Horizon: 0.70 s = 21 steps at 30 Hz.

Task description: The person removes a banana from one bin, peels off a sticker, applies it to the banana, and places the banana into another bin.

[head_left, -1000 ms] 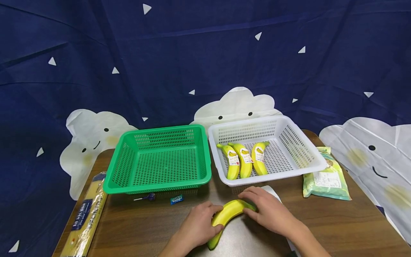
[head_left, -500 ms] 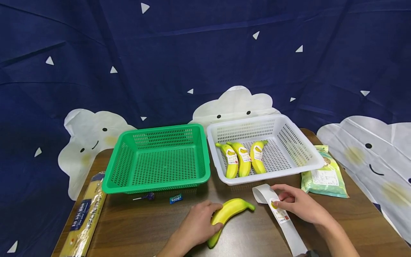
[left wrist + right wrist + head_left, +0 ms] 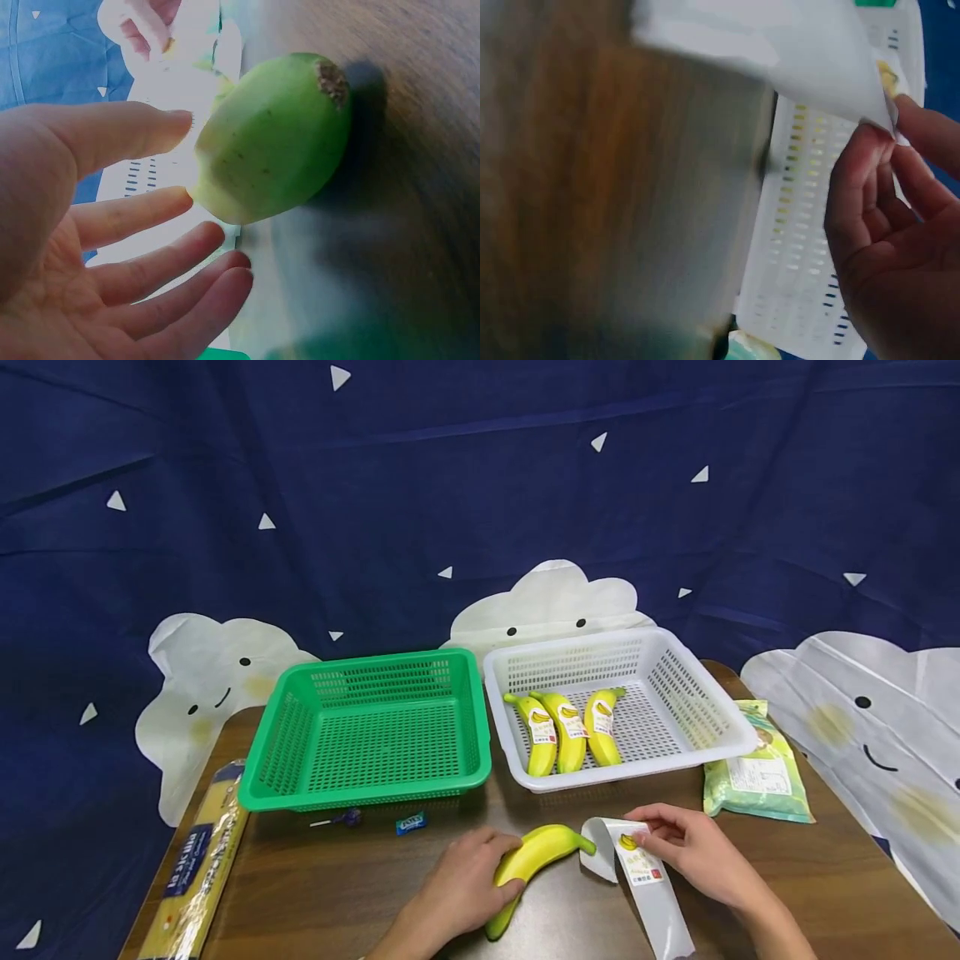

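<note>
A yellow banana (image 3: 534, 853) with green ends lies on the table in the middle of the head view. My left hand (image 3: 463, 881) holds it, thumb on the near side and fingers on the far side. In the left wrist view its green tip (image 3: 277, 142) points toward the camera, with thumb and forefinger tips at the peel. My right hand (image 3: 697, 856) pinches a white label strip (image 3: 663, 914) between thumb and fingers, just right of the banana's stem. One banana sticker (image 3: 641, 865) shows on the strip, whose far end curls over.
A white basket (image 3: 705, 752) behind the hands holds 3 labelled bananas. Left of it stands a green basket (image 3: 367, 800). A lollipop (image 3: 351, 817) and a blue-wrapped candy (image 3: 411, 824) lie in front. Spaghetti pack (image 3: 198, 864) at left, green bag (image 3: 761, 777) at right.
My right hand has let go of the banana's stem end, moved right and taken hold of the label strip, then drawn it left toward the banana. My left hand stays on the banana.
</note>
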Tool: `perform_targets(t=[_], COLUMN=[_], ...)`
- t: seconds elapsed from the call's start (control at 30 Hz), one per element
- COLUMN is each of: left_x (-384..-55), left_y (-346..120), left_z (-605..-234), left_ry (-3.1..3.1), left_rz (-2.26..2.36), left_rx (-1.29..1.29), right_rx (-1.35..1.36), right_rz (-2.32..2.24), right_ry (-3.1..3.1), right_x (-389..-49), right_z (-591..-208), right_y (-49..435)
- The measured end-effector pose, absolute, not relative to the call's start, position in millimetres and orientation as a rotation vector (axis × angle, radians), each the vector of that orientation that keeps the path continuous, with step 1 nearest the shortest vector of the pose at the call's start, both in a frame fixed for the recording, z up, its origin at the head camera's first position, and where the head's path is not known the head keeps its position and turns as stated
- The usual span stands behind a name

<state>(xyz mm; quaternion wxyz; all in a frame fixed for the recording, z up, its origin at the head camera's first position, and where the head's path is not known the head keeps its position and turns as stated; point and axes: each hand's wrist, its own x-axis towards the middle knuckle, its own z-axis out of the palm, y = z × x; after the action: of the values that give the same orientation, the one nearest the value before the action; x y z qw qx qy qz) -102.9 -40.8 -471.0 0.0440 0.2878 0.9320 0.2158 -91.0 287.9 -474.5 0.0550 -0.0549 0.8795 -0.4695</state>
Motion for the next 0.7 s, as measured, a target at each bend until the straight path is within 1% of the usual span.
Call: perform_targets(t=[0.17, 0.27, 0.57, 0.7], left_x=[-103.5, -103.7, -100.8, -97.6], left_y=[-39.5, -38.6, -36.5, -35.0], left_z=[-470.5, -471.2, -465.7, -463.1], left_ry=[2.880, 2.903, 2.826, 2.660], left_rz=[0.690, 0.750, 1.082, 1.305], left_rx=[0.906, 0.962, 1.000, 1.004], right_rx=[-0.107, -0.131, -0.491, -0.557], right_rz=[-1.384, -1.350, -1.218, -1.218], right_ry=[2.813, 2.901, 3.170, 3.148], right_x=[-83.1, -80.6, -74.8, -70.4], right_z=[-464.6, -458.1, -439.2, -431.5], right_y=[277.2, 273.0, 252.4, 238.3])
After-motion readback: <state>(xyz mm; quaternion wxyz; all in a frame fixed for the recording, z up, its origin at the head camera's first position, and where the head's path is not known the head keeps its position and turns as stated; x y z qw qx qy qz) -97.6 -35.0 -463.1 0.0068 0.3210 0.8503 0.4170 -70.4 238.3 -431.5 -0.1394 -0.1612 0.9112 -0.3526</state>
